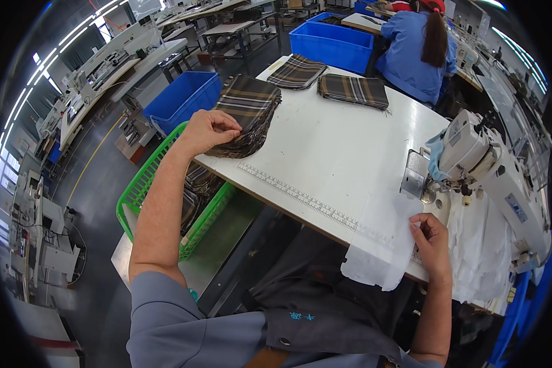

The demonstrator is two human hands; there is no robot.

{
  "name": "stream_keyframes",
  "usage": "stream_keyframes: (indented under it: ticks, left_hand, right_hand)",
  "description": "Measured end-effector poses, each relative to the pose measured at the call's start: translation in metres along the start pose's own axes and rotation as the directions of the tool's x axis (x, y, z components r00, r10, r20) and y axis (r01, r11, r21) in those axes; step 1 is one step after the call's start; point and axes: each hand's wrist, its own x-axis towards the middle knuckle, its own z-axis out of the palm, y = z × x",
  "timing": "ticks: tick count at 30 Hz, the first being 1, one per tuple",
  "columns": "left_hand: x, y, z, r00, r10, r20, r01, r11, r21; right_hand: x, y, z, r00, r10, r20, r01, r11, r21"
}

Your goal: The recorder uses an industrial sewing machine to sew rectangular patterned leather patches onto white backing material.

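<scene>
My left hand [207, 131] is at the near corner of a tall stack of dark plaid fabric pieces [249, 101], at the left end of the white sewing table [334, 138]. Its thumb and fingers pinch together on the edge of the stack; how many layers they grip cannot be told. At the right, my right hand [431, 240] has thumb and forefinger closed on the edge of a thin white fabric piece [380, 254]. That piece lies flat on the table and hangs over its front edge. Just beyond it stands a white sewing machine [490, 161], its needle area partly hidden by a light blue cloth.
Two more plaid stacks [353, 91] lie at the table's far side. A green basket [197, 236] with plaid pieces stands below the left end, beside a blue bin [186, 98]. White fabric [481, 251] heaps under the machine arm. A co-worker in blue [414, 52] sits beyond the table.
</scene>
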Motion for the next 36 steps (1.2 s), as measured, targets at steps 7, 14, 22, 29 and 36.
stream_keyframes:
  ticks: [7, 14, 22, 29, 36]
  left_hand:
    - [-0.002, 0.010, 0.004, 0.992, 0.122, 0.011, -0.122, 0.980, 0.158]
    - [-0.002, 0.018, 0.002, 0.992, 0.098, 0.079, -0.109, 0.982, 0.151]
    - [0.006, -0.012, -0.005, 0.991, 0.084, 0.108, -0.076, 0.994, -0.079]
    - [0.006, 0.007, -0.003, 0.991, 0.042, 0.129, -0.043, 0.999, 0.003]
    - [0.010, -0.009, -0.007, 0.991, 0.016, 0.134, 0.002, 0.991, -0.130]
  right_hand:
    - [-0.002, 0.001, 0.000, 1.000, -0.003, -0.014, 0.003, 1.000, -0.002]
    - [-0.001, 0.007, 0.001, 0.999, 0.007, -0.031, -0.006, 1.000, 0.030]
    - [-0.001, 0.003, 0.002, 0.999, 0.012, -0.030, -0.011, 1.000, 0.017]
    - [0.000, -0.001, 0.003, 0.999, 0.023, -0.028, -0.022, 0.999, 0.023]
    - [0.000, 0.000, 0.002, 1.000, 0.015, -0.020, -0.014, 1.000, 0.018]
